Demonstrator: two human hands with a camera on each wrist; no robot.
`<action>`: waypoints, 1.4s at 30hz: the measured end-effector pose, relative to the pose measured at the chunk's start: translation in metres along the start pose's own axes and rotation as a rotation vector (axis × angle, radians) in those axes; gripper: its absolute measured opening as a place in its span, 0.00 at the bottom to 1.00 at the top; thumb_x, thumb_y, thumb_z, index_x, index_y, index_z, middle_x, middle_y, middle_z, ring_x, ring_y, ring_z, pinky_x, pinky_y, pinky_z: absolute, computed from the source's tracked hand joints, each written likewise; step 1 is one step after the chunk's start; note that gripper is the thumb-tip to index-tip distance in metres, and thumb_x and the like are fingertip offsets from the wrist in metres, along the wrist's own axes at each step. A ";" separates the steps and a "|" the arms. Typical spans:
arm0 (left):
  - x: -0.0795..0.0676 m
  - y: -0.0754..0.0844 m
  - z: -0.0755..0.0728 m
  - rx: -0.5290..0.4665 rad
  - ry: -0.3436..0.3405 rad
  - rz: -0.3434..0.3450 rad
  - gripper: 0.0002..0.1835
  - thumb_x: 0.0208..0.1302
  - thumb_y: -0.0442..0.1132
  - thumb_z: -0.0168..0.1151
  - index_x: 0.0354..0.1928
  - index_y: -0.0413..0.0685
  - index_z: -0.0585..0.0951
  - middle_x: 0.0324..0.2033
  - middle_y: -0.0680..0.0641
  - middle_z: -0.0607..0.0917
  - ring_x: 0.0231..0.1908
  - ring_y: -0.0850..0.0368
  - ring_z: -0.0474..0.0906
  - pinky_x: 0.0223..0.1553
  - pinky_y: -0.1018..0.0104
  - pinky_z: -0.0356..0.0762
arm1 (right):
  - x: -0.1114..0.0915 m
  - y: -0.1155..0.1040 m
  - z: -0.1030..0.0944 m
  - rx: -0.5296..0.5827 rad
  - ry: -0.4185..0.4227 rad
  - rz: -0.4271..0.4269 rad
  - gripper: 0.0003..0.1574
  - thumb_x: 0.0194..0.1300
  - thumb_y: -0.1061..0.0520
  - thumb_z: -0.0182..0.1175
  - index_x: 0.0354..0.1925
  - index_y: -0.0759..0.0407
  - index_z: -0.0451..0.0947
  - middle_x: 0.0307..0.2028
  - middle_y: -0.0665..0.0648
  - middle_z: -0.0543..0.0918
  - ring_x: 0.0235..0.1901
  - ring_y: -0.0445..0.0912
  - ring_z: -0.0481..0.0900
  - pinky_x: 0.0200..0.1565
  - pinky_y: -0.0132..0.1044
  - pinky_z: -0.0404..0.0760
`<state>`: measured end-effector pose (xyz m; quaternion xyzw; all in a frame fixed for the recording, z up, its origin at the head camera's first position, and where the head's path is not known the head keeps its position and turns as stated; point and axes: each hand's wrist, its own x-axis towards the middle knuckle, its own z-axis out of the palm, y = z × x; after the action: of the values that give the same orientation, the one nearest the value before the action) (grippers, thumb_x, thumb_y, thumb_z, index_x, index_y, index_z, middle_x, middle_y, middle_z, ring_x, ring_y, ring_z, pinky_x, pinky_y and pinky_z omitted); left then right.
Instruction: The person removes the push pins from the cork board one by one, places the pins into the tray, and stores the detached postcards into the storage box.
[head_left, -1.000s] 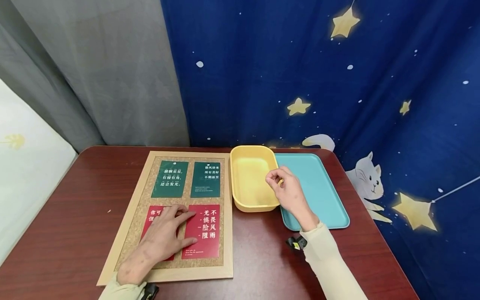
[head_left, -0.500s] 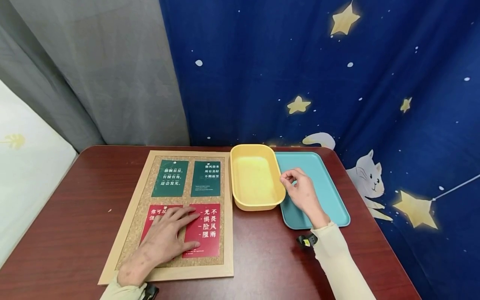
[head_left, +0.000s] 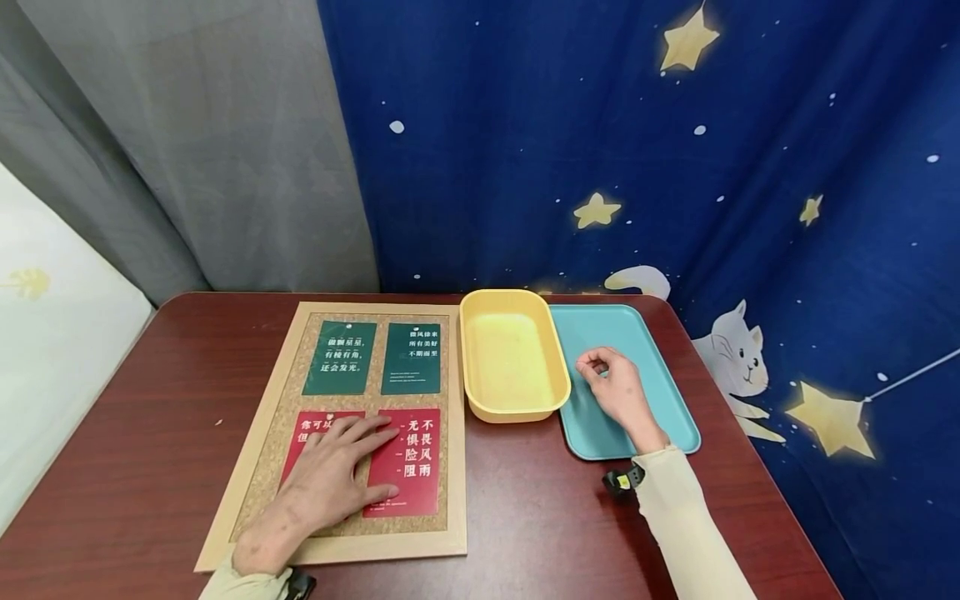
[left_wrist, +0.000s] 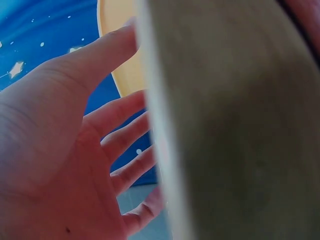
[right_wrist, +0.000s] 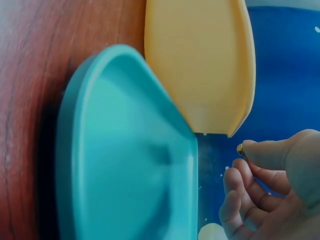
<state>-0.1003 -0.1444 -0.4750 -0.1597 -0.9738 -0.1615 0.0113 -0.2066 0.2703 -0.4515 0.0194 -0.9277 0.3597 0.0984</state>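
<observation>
My left hand [head_left: 326,475] rests with spread, mostly straight fingers over two red cards on a framed cork board [head_left: 456,533]. It covers much of the left red card [head_left: 309,429] and overlaps the right red card [head_left: 422,492]. Two green cards, one on the left [head_left: 337,379] and one on the right [head_left: 408,367], sit above, each with a small tack at its top. Over the blue tray [head_left: 667,417], my right hand [head_left: 618,392] pinches a small gold thumbtack [right_wrist: 240,149] between thumb and index finger. Its other fingers are curled.
Between board and tray stands a yellow bin [head_left: 513,358], its right side against the tray. All lie on a dark red wooden table [head_left: 135,433], with a starry blue curtain [head_left: 480,167] behind its far edge.
My right hand has moved right and slightly toward me, from over the yellow bin's right rim to over the blue tray. My left hand stays on the cards, its fingers shifting slightly.
</observation>
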 end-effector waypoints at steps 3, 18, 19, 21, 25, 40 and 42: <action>0.000 0.000 0.000 -0.001 0.001 -0.001 0.44 0.41 0.66 0.76 0.65 0.66 0.76 0.68 0.53 0.74 0.66 0.49 0.67 0.55 0.45 0.70 | 0.001 0.004 0.001 -0.002 -0.003 0.015 0.05 0.69 0.56 0.63 0.39 0.56 0.83 0.37 0.58 0.86 0.37 0.48 0.80 0.40 0.34 0.75; 0.000 0.002 -0.001 -0.025 -0.012 -0.015 0.45 0.41 0.65 0.77 0.66 0.65 0.76 0.68 0.51 0.74 0.66 0.47 0.67 0.57 0.43 0.69 | 0.002 0.023 0.005 -0.024 -0.038 0.059 0.06 0.68 0.55 0.64 0.39 0.56 0.84 0.35 0.58 0.86 0.36 0.48 0.80 0.39 0.34 0.75; 0.000 0.002 -0.001 -0.028 -0.012 -0.017 0.45 0.41 0.65 0.77 0.66 0.65 0.76 0.68 0.51 0.74 0.66 0.47 0.67 0.57 0.43 0.69 | 0.002 0.024 0.005 -0.028 -0.039 0.061 0.06 0.68 0.55 0.64 0.38 0.56 0.84 0.35 0.58 0.86 0.36 0.47 0.80 0.38 0.33 0.75; 0.000 0.003 -0.001 -0.032 -0.011 -0.019 0.46 0.40 0.65 0.77 0.66 0.65 0.76 0.68 0.50 0.74 0.66 0.47 0.67 0.58 0.42 0.69 | 0.003 0.026 0.006 -0.029 -0.039 0.070 0.06 0.67 0.54 0.64 0.38 0.55 0.84 0.34 0.58 0.86 0.35 0.47 0.79 0.36 0.32 0.75; 0.001 0.002 0.000 -0.037 -0.016 -0.025 0.46 0.40 0.65 0.78 0.66 0.66 0.75 0.68 0.51 0.74 0.66 0.47 0.66 0.59 0.41 0.69 | 0.004 0.029 0.007 -0.024 -0.043 0.076 0.06 0.67 0.54 0.64 0.37 0.55 0.84 0.33 0.57 0.86 0.32 0.45 0.79 0.34 0.31 0.75; 0.001 0.002 -0.001 -0.039 -0.029 -0.029 0.46 0.41 0.65 0.77 0.66 0.66 0.75 0.68 0.51 0.73 0.67 0.47 0.66 0.60 0.37 0.68 | 0.005 0.034 0.013 -0.012 -0.048 0.093 0.03 0.63 0.59 0.67 0.35 0.58 0.84 0.31 0.58 0.86 0.27 0.43 0.76 0.29 0.29 0.73; 0.000 0.002 -0.001 -0.041 -0.029 -0.029 0.46 0.41 0.65 0.77 0.66 0.66 0.75 0.68 0.51 0.73 0.67 0.47 0.66 0.61 0.37 0.67 | 0.004 0.032 0.014 -0.011 -0.045 0.096 0.03 0.62 0.59 0.68 0.34 0.58 0.84 0.30 0.58 0.85 0.27 0.44 0.76 0.29 0.30 0.73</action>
<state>-0.1001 -0.1432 -0.4734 -0.1482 -0.9725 -0.1792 -0.0084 -0.2167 0.2851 -0.4821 -0.0175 -0.9315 0.3583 0.0603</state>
